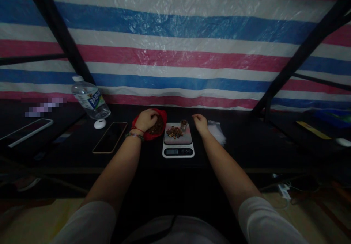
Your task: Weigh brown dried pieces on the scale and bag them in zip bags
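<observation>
- Left hand [146, 119] is at the red bag [150, 137], palm down over its left side, with the fingertips at the brown pieces [157, 128] inside. Grip: cannot be determined whether the fingers grasp any of the pieces.
- Right hand [201, 124] is at the right of the scale, apart from it, with the fingers bent and pointing left. Grip: the inside of the fingers is hidden; whether anything is held cannot be determined.
- White kitchen scale [178, 141] sits on the black table [244, 149] between the two hands, its panel facing the person. The display is lit; its reading is too small to make out.
- Loose pile of brown pieces [174, 132] lies on the scale's platform.
- Small cup [183, 125] stands upright at the platform's far right, just beside the pile.
- Clear plastic bags [217, 132] lie flat just right of the right hand.
- Phone [110, 138] lies left of the red bag, screen dark and facing up.
- White rounded case [99, 124] lies near that phone's far end, in front of the clear bottle [91, 98], which is capped and labelled.
- Striped plastic sheet [178, 46] hangs behind the table.
</observation>
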Demonstrator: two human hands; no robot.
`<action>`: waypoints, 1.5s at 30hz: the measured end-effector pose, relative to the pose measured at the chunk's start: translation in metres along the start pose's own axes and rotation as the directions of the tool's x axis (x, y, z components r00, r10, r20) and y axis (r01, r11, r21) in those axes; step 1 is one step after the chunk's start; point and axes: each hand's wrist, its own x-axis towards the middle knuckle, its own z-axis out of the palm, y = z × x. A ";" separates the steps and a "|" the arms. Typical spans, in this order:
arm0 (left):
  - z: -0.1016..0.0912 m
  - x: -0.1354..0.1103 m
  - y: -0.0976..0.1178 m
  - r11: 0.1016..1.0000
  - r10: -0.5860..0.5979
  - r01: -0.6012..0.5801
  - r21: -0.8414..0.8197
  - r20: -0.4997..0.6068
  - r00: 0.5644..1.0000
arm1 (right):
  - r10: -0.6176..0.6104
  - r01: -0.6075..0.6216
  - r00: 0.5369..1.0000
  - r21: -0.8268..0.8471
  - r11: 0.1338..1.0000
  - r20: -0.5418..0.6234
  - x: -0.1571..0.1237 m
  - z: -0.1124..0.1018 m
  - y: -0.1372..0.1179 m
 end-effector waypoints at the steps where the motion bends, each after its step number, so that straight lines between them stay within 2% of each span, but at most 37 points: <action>1: -0.002 0.000 -0.004 0.995 -0.080 0.079 0.064 0.008 0.997 | -0.001 0.001 1.000 0.002 1.000 0.000 0.000 0.000 0.000; 3: -0.003 0.000 -0.010 0.970 -0.199 0.186 0.156 0.075 0.977 | -0.001 0.001 1.000 0.003 1.000 -0.001 0.000 0.000 -0.001; 4: -0.003 -0.001 -0.012 0.964 -0.222 0.199 0.176 0.124 0.967 | 0.001 -0.001 1.000 0.003 1.000 -0.002 0.000 0.000 -0.001; 7: -0.001 -0.002 -0.014 0.977 -0.181 0.144 0.158 0.251 0.951 | 0.005 -0.005 1.000 0.009 1.000 -0.005 0.000 0.001 -0.001; 10: -0.004 0.002 -0.013 0.978 -0.167 0.116 0.171 0.324 0.931 | 0.007 -0.007 1.000 0.018 1.000 -0.002 -0.001 0.001 -0.001; 15: -0.017 0.015 -0.015 0.946 -0.274 0.187 0.263 0.348 0.896 | 0.014 -0.014 1.000 0.025 1.000 0.007 0.000 0.002 -0.003; 18: -0.025 0.019 -0.011 0.943 -0.280 0.196 0.269 0.326 0.903 | 0.016 -0.017 1.000 0.026 1.000 0.013 0.001 0.002 -0.003; 21: -0.032 0.023 0.005 0.962 -0.215 0.152 0.226 0.288 0.933 | 0.015 -0.016 1.000 0.023 1.000 0.022 0.002 0.003 -0.002; 23: -0.033 0.027 0.025 0.987 -0.111 0.070 0.147 0.292 0.950 | 0.014 -0.015 1.000 0.021 1.000 0.028 0.002 0.003 -0.001; 24: -0.033 0.031 0.037 0.998 0.005 -0.022 0.053 0.295 0.955 | 0.014 -0.015 0.999 0.020 1.000 0.030 0.003 0.004 -0.001; 25: -0.031 0.034 0.049 0.991 0.131 -0.126 -0.035 0.310 0.942 | 0.015 -0.015 0.999 0.018 1.000 0.033 0.003 0.004 0.000; 27: -0.023 0.043 0.072 0.954 0.298 -0.277 -0.110 0.329 0.896 | 0.016 -0.016 0.999 0.017 1.000 0.041 0.003 0.004 -0.001; 29: -0.012 0.052 0.090 0.926 0.374 -0.369 -0.086 0.353 0.857 | 0.015 -0.016 0.999 0.016 1.000 0.049 0.003 0.003 -0.002; 32: 0.006 0.063 0.103 0.894 0.425 -0.446 -0.038 0.387 0.818 | 0.011 -0.012 0.998 0.018 1.000 0.060 0.002 0.002 -0.005; 38: 0.025 0.071 0.102 0.868 0.453 -0.496 -0.027 0.454 0.767 | 0.012 -0.016 0.997 0.049 0.999 0.079 0.000 0.000 -0.012; 41: 0.024 0.070 0.103 0.874 0.445 -0.486 -0.033 0.457 0.770 | 0.013 -0.022 0.994 0.088 0.996 0.106 0.001 -0.002 -0.017; 45: 0.018 0.069 0.107 0.891 0.423 -0.450 -0.055 0.459 0.781 | -0.039 -0.001 0.974 0.179 0.984 0.225 -0.001 -0.007 -0.028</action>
